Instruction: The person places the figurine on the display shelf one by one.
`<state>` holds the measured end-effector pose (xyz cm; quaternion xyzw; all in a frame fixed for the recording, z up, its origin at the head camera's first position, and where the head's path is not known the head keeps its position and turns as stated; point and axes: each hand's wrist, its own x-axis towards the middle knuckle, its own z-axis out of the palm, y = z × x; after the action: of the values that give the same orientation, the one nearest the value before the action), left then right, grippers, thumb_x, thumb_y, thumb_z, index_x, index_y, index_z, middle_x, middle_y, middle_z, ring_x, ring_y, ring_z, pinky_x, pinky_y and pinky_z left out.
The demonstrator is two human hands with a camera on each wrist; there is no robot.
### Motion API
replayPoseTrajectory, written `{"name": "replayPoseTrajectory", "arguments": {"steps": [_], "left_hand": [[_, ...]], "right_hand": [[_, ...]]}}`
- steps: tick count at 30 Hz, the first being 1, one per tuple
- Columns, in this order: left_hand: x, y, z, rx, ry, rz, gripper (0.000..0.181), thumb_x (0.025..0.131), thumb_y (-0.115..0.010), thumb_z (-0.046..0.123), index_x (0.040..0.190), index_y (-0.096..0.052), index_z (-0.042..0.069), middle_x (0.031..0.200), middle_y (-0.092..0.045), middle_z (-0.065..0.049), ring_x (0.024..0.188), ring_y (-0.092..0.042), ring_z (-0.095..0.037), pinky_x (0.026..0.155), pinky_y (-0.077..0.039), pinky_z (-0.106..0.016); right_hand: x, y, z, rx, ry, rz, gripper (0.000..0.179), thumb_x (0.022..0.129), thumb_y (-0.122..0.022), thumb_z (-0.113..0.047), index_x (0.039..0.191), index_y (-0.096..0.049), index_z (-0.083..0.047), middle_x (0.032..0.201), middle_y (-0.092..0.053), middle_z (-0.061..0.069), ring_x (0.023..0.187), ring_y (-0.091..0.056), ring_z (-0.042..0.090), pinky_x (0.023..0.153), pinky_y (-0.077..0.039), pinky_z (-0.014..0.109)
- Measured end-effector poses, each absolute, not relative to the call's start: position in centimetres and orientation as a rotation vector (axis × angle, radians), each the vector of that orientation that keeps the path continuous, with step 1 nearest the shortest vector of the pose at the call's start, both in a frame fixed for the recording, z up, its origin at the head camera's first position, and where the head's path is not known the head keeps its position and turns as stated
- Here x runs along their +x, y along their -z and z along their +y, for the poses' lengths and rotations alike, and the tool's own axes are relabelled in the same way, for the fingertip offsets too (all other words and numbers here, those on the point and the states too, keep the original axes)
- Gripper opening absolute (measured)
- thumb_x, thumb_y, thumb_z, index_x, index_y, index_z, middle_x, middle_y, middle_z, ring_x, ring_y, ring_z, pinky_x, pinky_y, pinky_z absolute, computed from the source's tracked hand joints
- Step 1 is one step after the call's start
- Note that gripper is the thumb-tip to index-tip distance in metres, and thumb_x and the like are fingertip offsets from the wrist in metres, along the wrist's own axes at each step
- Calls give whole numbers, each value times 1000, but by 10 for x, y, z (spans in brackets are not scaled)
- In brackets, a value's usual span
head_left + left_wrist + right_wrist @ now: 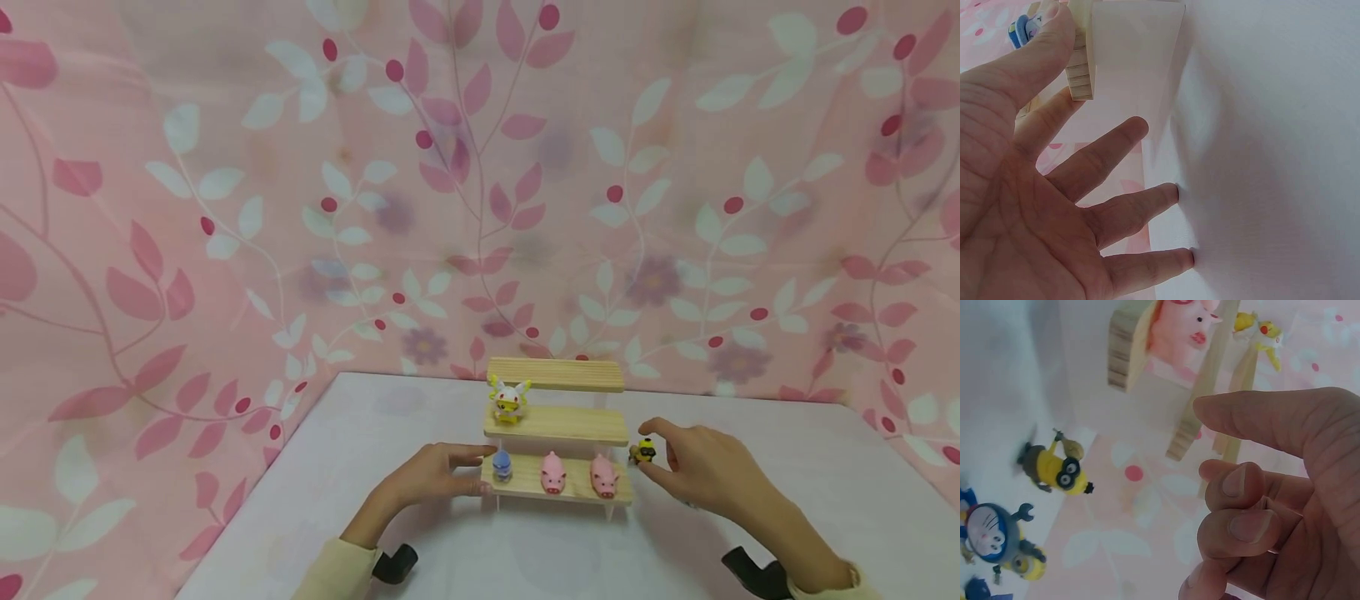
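A three-tier wooden display shelf (576, 425) with see-through supports stands on the table. My left hand (442, 473) pinches the left end of its bottom board between thumb and index finger, the other fingers spread. A small blue figurine (502, 467) and two pink pig figurines (552, 473) sit on that board. On the middle board, at the left, is a white-and-yellow figurine (509, 402). To the right of the shelf, my right hand (708, 467) hovers with thumb and bent fingers apart, holding nothing. A Minion figurine (1054, 467) stands on the table beyond its fingers.
In the right wrist view, a blue Doraemon-like figurine (988, 531), a yellow figurine (1027, 565) and a dark blue piece (979, 589) are beside the Minion. A white cloth covers the table (405, 417); a pink leaf-patterned curtain (480, 208) hangs behind.
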<state>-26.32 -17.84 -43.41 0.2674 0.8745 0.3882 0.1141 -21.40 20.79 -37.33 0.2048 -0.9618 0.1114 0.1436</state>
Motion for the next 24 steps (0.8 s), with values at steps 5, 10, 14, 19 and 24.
{"name": "replayPoseTrajectory", "arguments": {"steps": [5, 10, 14, 19, 24], "left_hand": [[-263, 435, -179, 778, -1139, 2558, 57, 85, -78, 40, 138, -60, 27, 136, -60, 3, 118, -61, -22, 98, -45, -52], [-264, 436, -179, 782, -1141, 2551, 57, 86, -77, 39, 138, -59, 28, 137, -59, 3, 119, -61, -21, 99, -45, -52], [-264, 434, -178, 794, -1138, 2554, 57, 86, -77, 40, 138, -59, 28, 137, -59, 3, 119, -61, -21, 99, -45, -52], [-264, 435, -178, 799, -1138, 2562, 57, 86, -77, 41, 139, -59, 27, 137, -59, 5, 119, -61, -20, 99, -45, -50], [-265, 437, -179, 806, -1137, 2565, 57, 86, -77, 41, 138, -59, 27, 136, -59, 6, 118, -61, -20, 98, -46, -50]], "right_hand": [[-211, 380, 215, 541, -324, -2824, 39, 80, -80, -32, 114, -65, -17, 60, -43, -16, 50, -37, 3, 45, -35, 24], [-208, 386, 225, 501, -320, -2880, 41, 80, -81, -32, 114, -65, -16, 60, -44, -15, 50, -38, 4, 46, -34, 25], [-207, 392, 234, 467, -310, -2913, 42, 80, -81, -32, 115, -65, -16, 60, -43, -13, 51, -37, 6, 46, -32, 25], [-207, 401, 242, 446, -291, -2923, 41, 79, -81, -32, 114, -66, -16, 61, -43, -12, 51, -37, 6, 46, -31, 24], [-209, 409, 249, 446, -296, -2911, 38, 79, -81, -30, 111, -66, -17, 62, -43, -13, 51, -37, 3, 45, -33, 25]]}}
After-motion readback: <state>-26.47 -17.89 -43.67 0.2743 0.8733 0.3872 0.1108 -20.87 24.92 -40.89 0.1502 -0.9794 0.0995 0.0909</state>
